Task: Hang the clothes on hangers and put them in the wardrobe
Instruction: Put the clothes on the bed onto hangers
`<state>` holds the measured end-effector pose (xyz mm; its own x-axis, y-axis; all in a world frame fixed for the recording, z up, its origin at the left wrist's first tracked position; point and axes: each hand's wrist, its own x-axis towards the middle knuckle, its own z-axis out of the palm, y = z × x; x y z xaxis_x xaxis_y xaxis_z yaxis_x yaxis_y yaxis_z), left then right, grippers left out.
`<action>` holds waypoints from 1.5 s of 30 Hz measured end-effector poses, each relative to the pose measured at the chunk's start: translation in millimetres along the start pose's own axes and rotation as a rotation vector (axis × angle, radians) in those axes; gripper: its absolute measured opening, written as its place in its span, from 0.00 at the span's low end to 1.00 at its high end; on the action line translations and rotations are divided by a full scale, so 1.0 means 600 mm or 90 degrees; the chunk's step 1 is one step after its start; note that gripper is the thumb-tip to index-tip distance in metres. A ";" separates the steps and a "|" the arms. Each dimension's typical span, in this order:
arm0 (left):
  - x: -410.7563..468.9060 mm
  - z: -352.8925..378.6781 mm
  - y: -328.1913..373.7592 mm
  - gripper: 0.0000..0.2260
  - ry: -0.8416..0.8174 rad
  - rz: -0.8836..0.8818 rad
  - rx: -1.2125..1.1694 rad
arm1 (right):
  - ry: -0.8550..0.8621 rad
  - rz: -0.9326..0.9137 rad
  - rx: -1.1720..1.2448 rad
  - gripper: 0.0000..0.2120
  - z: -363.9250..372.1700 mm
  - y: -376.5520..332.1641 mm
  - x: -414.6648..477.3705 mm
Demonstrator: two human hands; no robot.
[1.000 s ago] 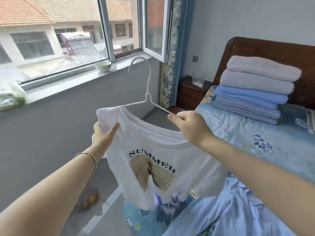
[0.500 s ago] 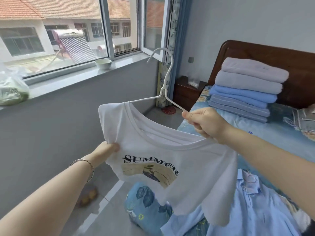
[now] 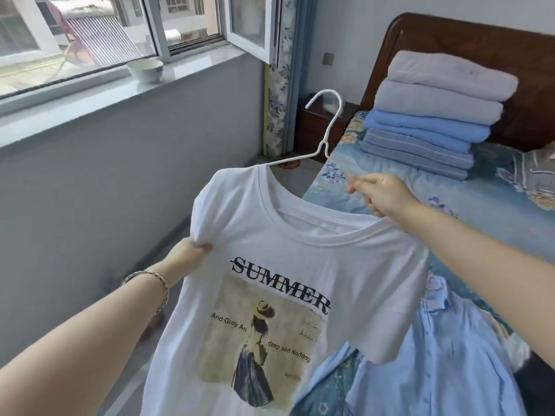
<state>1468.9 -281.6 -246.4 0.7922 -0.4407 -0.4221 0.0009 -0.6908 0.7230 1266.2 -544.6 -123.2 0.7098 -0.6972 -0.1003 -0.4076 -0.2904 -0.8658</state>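
One white T-shirt (image 3: 300, 253) is held up beside the bed (image 3: 480, 205) on one white wire hanger (image 3: 326, 127). The hanger's far arm sits inside the garment, and the hook is free above the neckline. The left hand (image 3: 189, 256) pinches the sleeve fabric; the right hand (image 3: 381, 196) is curled round the hanger's near arm at the collar. Judged stage: fitting the hanger, nearly complete — the wardrobe, out of view, comes next. Waiting on the bed: one light-blue shirt (image 3: 435, 355), with no second hanger visible.

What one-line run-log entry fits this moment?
step: dressing hanger | white T-shirt: hanger through neck, hook up | left hand: pinches fabric under sleeve | right hand: grips opposite shoulder
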 end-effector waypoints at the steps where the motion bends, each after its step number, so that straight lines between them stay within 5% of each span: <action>1: 0.019 0.024 -0.005 0.12 0.031 0.019 0.021 | 0.028 -0.014 -0.023 0.12 -0.002 0.028 0.021; 6: 0.098 0.149 0.003 0.15 0.130 -0.014 0.027 | 0.139 -0.042 -0.071 0.11 -0.009 0.203 0.141; 23: 0.409 0.542 0.010 0.16 0.006 -0.103 0.161 | 0.126 0.215 -0.166 0.12 0.052 0.746 0.558; 27: 0.439 0.565 0.013 0.15 -0.009 -0.079 0.203 | 0.103 0.217 -0.233 0.12 0.057 0.787 0.598; 32: 0.448 0.579 0.027 0.13 -0.060 -0.066 0.259 | 0.090 0.362 -0.349 0.21 0.066 0.790 0.568; 40: 0.355 0.566 0.091 0.10 -0.114 0.016 0.281 | -0.232 0.370 -0.368 0.15 0.061 0.752 0.316; 45: 0.235 0.543 0.134 0.08 -0.200 0.069 0.328 | -0.299 0.419 -0.291 0.16 0.016 0.664 0.171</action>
<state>1381.8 -585.7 -425.9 0.5538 -0.6179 -0.5582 -0.4275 -0.7862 0.4462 1182.4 -725.4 -483.1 0.3740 -0.5054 -0.7776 -0.9270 -0.2306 -0.2960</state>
